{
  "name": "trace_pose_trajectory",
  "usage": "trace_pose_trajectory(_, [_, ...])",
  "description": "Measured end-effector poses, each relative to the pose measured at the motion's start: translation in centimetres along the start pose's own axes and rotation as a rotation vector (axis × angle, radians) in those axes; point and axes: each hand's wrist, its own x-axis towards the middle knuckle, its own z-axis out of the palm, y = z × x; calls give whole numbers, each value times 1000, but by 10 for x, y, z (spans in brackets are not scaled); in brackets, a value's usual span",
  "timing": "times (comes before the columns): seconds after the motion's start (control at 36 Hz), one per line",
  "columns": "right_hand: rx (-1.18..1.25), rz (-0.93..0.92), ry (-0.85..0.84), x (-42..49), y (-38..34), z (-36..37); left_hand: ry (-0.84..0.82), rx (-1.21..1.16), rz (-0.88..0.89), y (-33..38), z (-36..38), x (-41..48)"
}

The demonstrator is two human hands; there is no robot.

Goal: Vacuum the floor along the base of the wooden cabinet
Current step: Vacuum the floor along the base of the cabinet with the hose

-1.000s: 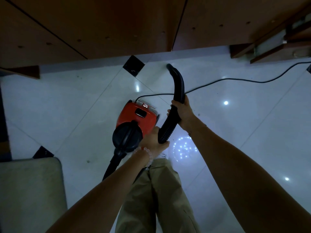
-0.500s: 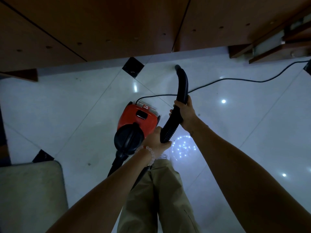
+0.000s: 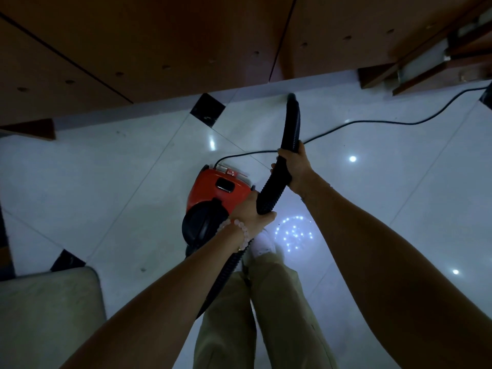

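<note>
A black ribbed vacuum hose (image 3: 291, 121) runs forward from my hands, and its tip touches the white tiled floor (image 3: 106, 177) close to the base of the wooden cabinet (image 3: 165, 41). My right hand (image 3: 295, 169) grips the hose in its upper part. My left hand (image 3: 253, 214), with a bead bracelet on the wrist, grips the hose lower down. The red and black vacuum body (image 3: 215, 198) sits on the floor just left of my hands.
The black power cord (image 3: 372, 123) lies across the floor to the right, toward a wooden shelf unit (image 3: 439, 67). A pale cushioned seat (image 3: 48, 315) fills the lower left corner. My legs in khaki trousers (image 3: 253, 315) stand below the hands. Black diamond inlays (image 3: 207, 109) mark the tile corners.
The hose tip has moved forward and to the right, ending closer to the cabinet base. Both hands keep their grip on the hose.
</note>
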Motion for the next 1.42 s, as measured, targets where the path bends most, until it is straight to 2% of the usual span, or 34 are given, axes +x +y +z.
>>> trace_pose_trajectory(0.53, [67, 293, -210, -2, 7, -61, 81, 116, -54, 8, 69, -9])
trace_pose_trajectory(0.83, [107, 163, -246, -6, -15, -122, 134, 163, -69, 40, 120, 1])
trace_pose_trajectory(1.19, [28, -30, -30, 45, -17, -149, 23, 94, -25, 53, 137, 66])
trace_pose_trajectory(1.33, [0, -54, -30, 70, -14, -138, 122, 296, 16, 52, 134, 95])
trace_pose_trajectory(1.42, [-1, -54, -30, 85, -13, -132, 150, 334, 34, 51, 132, 111])
